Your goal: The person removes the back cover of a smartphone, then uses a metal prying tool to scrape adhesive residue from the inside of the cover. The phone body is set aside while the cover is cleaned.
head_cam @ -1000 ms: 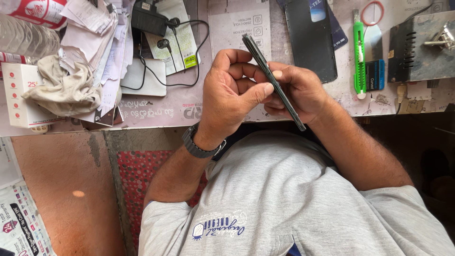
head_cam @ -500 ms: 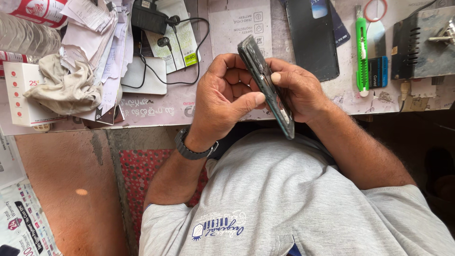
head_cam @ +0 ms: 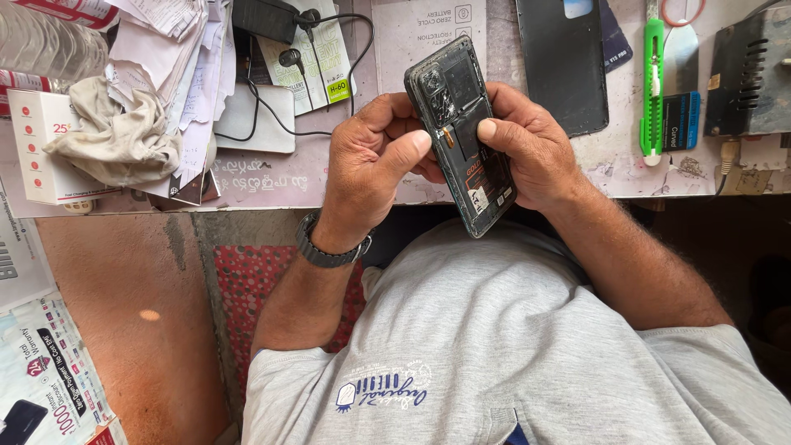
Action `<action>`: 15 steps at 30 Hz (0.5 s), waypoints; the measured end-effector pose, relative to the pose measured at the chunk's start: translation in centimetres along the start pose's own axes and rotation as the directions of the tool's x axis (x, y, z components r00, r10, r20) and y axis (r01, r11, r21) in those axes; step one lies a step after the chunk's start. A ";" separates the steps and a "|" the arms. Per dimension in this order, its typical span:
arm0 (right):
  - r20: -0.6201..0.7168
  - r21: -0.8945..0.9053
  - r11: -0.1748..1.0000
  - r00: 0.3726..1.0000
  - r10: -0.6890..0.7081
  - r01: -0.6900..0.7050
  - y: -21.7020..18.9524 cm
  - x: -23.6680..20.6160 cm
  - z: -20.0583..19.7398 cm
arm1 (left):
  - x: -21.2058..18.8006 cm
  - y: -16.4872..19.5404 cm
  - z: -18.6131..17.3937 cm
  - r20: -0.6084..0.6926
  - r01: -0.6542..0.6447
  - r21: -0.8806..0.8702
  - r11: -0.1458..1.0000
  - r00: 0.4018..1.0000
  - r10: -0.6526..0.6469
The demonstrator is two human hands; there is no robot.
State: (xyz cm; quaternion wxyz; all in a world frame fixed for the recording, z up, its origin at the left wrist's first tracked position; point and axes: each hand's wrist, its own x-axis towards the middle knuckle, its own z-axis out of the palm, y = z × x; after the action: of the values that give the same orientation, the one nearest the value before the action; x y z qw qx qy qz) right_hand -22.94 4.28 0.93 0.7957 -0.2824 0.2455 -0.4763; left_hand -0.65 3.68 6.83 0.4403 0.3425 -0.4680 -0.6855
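Both hands hold an opened dark phone (head_cam: 461, 136) with its back cover off, so the inner parts and battery show. My left hand (head_cam: 371, 165) grips its left edge, thumb resting against the side. My right hand (head_cam: 531, 148) clasps the right edge, thumb pressed on the middle of the exposed back. The phone is tilted, top end toward the workbench, held above the bench's front edge and my lap. A dark watch (head_cam: 329, 247) sits on my left wrist.
On the workbench (head_cam: 272, 181) lie a black back cover (head_cam: 564, 66), a green utility knife (head_cam: 653, 82), a grey metal box (head_cam: 750, 74), a black charger with cable (head_cam: 272, 21), papers, a crumpled cloth (head_cam: 115, 136) and a white carton (head_cam: 49, 148).
The phone has turned from edge-on to showing its open back toward the camera. Both thumbs have shifted onto it.
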 end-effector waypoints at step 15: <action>0.004 0.042 0.998 0.999 0.046 -0.046 -0.3 -0.1 -0.2 | 0.5 0.5 0.9 0.059 0.027 -0.049 0.998 0.998 -0.024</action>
State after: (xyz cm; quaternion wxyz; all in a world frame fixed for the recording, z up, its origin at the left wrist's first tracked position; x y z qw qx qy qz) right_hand -23.31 4.21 0.97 0.8126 -0.2605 0.2408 -0.4625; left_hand -1.47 3.43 7.56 0.4262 0.3171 -0.4589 -0.7122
